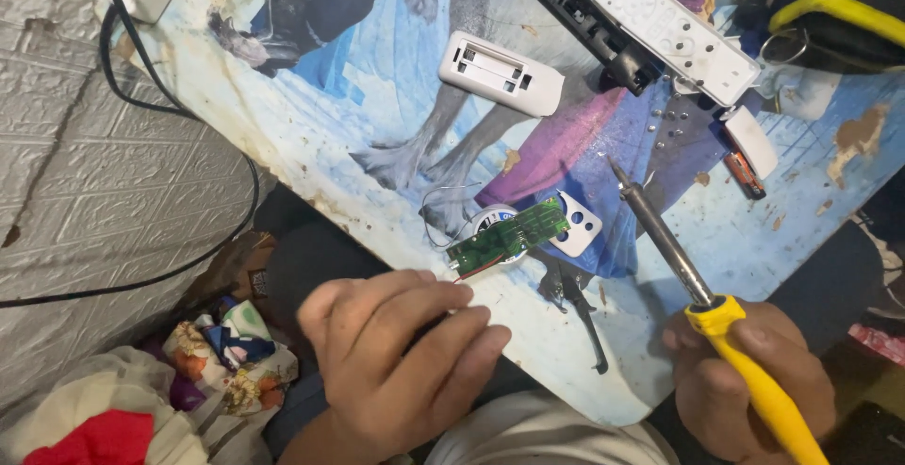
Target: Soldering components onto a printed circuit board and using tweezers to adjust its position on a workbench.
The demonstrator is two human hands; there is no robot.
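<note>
Right hand (pixel 745 380) grasps soldering iron (pixel 702 300); left hand (pixel 401 361) beside circuit board (pixel 507 236).

Even, soft indoor light, sharp focus, faint shadows

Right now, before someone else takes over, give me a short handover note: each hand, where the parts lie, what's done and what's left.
Left hand: holds no tool, fingers curled, resting at the table edge just below the green circuit board.
Right hand: grips the yellow-handled soldering iron, tip raised above the table, right of the board and not touching it.
Parts: the board lies on a small round speaker with thin wires; white battery housing and white keypad panel lie further back; loose screws nearby.
Done: casing opened, board out.
Left: any soldering; iron not yet on the board.
</note>
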